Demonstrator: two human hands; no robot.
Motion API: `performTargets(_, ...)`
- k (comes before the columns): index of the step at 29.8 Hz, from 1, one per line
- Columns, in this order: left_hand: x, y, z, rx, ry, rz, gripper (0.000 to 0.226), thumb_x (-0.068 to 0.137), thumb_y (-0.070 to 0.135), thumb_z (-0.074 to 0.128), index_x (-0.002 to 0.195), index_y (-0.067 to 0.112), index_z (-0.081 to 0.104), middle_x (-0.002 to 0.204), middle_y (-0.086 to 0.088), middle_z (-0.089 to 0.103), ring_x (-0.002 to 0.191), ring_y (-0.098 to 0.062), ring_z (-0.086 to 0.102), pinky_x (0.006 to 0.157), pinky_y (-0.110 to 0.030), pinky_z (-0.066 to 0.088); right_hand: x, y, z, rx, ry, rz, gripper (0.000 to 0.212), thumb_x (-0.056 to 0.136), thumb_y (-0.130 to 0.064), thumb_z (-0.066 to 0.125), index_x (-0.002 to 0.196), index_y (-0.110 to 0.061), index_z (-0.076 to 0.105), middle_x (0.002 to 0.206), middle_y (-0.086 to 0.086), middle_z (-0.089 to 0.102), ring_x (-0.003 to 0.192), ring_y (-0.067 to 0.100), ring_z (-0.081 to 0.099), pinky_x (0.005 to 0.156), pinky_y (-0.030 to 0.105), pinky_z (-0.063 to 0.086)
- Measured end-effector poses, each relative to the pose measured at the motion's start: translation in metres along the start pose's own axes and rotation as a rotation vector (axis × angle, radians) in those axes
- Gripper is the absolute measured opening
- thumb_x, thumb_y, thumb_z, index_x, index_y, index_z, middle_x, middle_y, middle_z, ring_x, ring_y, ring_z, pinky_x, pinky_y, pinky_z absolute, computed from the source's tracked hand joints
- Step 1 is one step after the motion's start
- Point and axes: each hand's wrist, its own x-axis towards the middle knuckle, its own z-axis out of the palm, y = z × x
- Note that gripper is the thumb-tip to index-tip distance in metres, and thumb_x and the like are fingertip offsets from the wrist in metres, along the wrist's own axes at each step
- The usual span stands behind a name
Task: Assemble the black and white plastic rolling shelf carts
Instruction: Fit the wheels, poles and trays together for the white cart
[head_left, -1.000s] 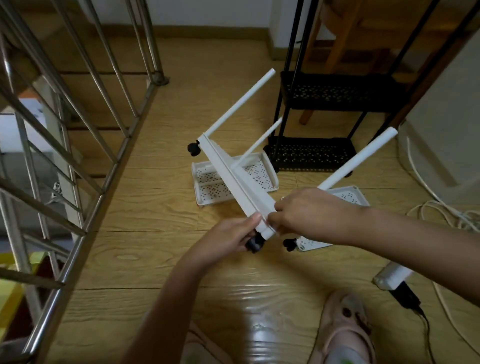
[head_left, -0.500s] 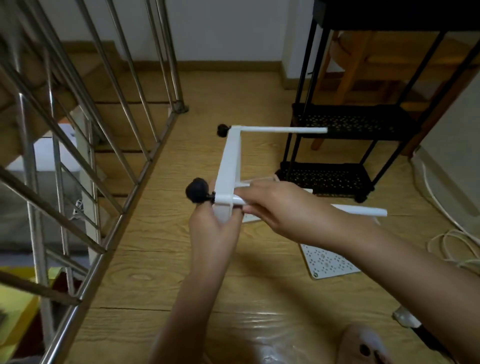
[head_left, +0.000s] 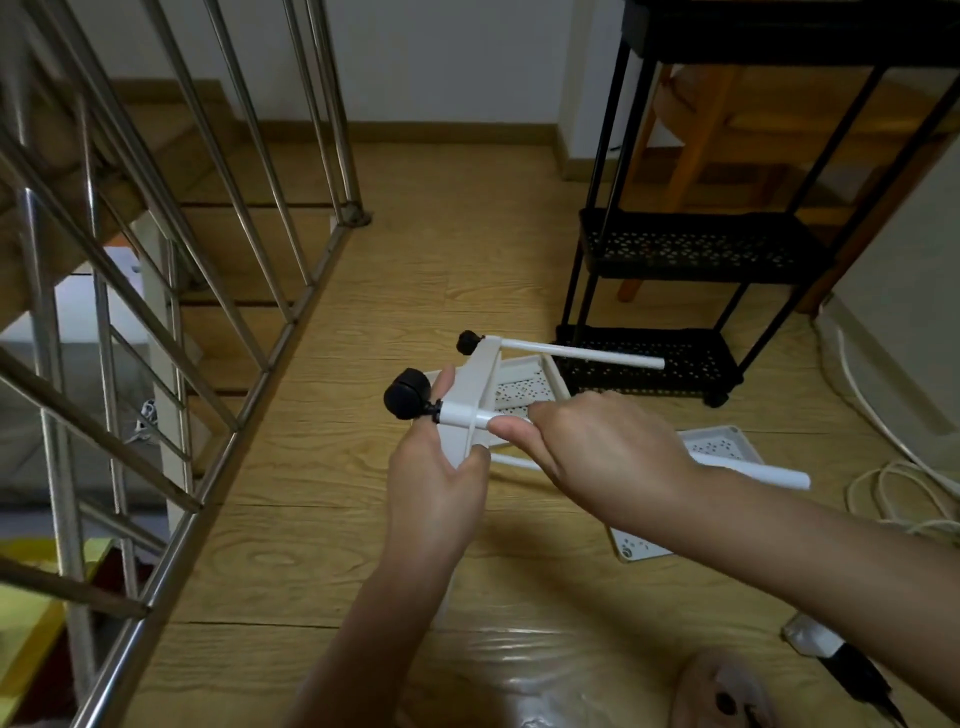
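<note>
Above a wood-plank floor, a person's left hand grips a white plastic shelf tray tipped on edge, bracing it while the right hand curls round a slim white plastic pole, apparently seating it at the corner bearing a black caster wheel.

Held on edge above the floor: white shelf tray, black casters pointing left, far pole and near pole jutting right, roughly level. Beneath, flat on the floor, perforated white tray and a second white tray. Behind, upright on wheels, black cart, seemingly three tiers.
</note>
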Motion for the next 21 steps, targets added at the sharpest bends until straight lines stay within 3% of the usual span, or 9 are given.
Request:
performTargets(4, -0.001, -0.006, -0.003, 0.011, -0.037, 0.047, 0.067, 0.087, 0.001, 0.057, 0.136, 0.043, 0.039, 0.104, 0.033, 0.053, 0.092, 0.026, 0.049, 0.070, 0.004, 0.036, 0.006, 0.007, -0.018, 0.752, -0.478, 0.137, 0.060, 0.094, -0.060, 0.029, 0.054, -0.017, 0.041, 0.040, -0.009, 0.035, 0.033, 0.006, 0.030, 0.039, 0.022, 0.026)
performTargets(5, -0.003, -0.006, -0.003, 0.016, -0.042, 0.056, 0.068, 0.087, 0.000, 0.057, 0.136, 0.043, 0.038, 0.103, 0.035, 0.053, 0.093, 0.026, 0.050, 0.071, 0.004, 0.036, 0.007, 0.011, -0.023, 0.880, -0.602, 0.155, 0.059, 0.093, -0.060, 0.031, 0.053, -0.018, 0.039, 0.040, -0.008, 0.035, 0.032, 0.007, 0.028, 0.038, 0.021, 0.024)
performTargets(7, -0.008, -0.007, -0.002, 0.020, -0.027, 0.052, 0.069, 0.085, -0.002, 0.056, 0.136, 0.040, 0.038, 0.099, 0.039, 0.051, 0.092, 0.028, 0.049, 0.071, 0.005, 0.035, 0.009, 0.013, -0.026, 0.901, -0.665, 0.116, 0.056, 0.092, -0.060, 0.032, 0.056, -0.018, 0.042, 0.045, -0.006, 0.040, 0.035, 0.009, 0.031, 0.039, 0.022, 0.025)
performTargets(9, -0.010, -0.006, -0.001, -0.007, 0.015, -0.001, 0.067, 0.086, 0.000, 0.057, 0.140, 0.037, 0.039, 0.092, 0.038, 0.056, 0.085, 0.028, 0.050, 0.069, 0.003, 0.039, 0.011, 0.003, -0.024, 0.553, -0.431, -0.008, 0.048, 0.096, -0.055, 0.033, 0.070, -0.019, 0.051, 0.058, -0.008, 0.048, 0.046, 0.009, 0.043, 0.046, 0.024, 0.027)
performTargets(11, -0.005, -0.003, -0.003, -0.066, 0.048, -0.065, 0.066, 0.087, 0.007, 0.059, 0.141, 0.037, 0.038, 0.096, 0.030, 0.061, 0.080, 0.022, 0.054, 0.070, -0.004, 0.046, 0.011, -0.003, -0.008, -0.062, 0.017, -0.195, 0.027, 0.101, -0.035, 0.040, 0.087, -0.016, 0.054, 0.072, -0.005, 0.052, 0.060, 0.017, 0.054, 0.052, 0.028, 0.025)
performTargets(13, -0.001, 0.003, -0.007, -0.100, 0.047, -0.103, 0.068, 0.086, 0.009, 0.061, 0.143, 0.036, 0.037, 0.096, 0.030, 0.060, 0.072, 0.018, 0.056, 0.067, -0.010, 0.051, 0.006, -0.014, -0.002, -0.325, 0.228, -0.230, 0.014, 0.089, -0.024, 0.054, 0.086, -0.010, 0.052, 0.069, 0.004, 0.055, 0.053, 0.023, 0.053, 0.051, 0.029, 0.023)
performTargets(16, -0.009, 0.015, -0.006, -0.095, 0.021, -0.127, 0.068, 0.083, 0.005, 0.060, 0.142, 0.032, 0.040, 0.080, 0.039, 0.059, 0.060, 0.013, 0.055, 0.058, -0.016, 0.050, 0.012, -0.013, -0.010, -0.343, 0.326, -0.171, 0.013, 0.081, -0.011, 0.047, 0.068, -0.012, 0.049, 0.049, 0.003, 0.050, 0.032, 0.019, 0.039, 0.040, 0.021, 0.015)
performTargets(18, -0.017, 0.019, 0.001, -0.130, 0.018, -0.140, 0.072, 0.083, 0.002, 0.057, 0.143, 0.036, 0.035, 0.080, 0.019, 0.064, 0.058, 0.010, 0.055, 0.055, -0.013, 0.047, 0.016, -0.017, -0.024, -0.271, 0.329, -0.181, 0.024, 0.068, -0.002, 0.036, 0.051, -0.017, 0.043, 0.037, 0.000, 0.042, 0.029, 0.015, 0.020, 0.046, 0.010, 0.007)
performTargets(21, -0.019, 0.018, 0.004, -0.185, 0.029, -0.141, 0.071, 0.085, -0.001, 0.052, 0.145, 0.031, 0.033, 0.082, 0.019, 0.063, 0.059, 0.010, 0.055, 0.054, -0.012, 0.046, 0.023, -0.027, -0.037, -0.314, 0.200, -0.227, 0.024, 0.054, -0.001, 0.055, 0.044, -0.018, 0.043, 0.033, -0.003, 0.035, 0.026, 0.015, 0.020, 0.050, 0.008, 0.005)
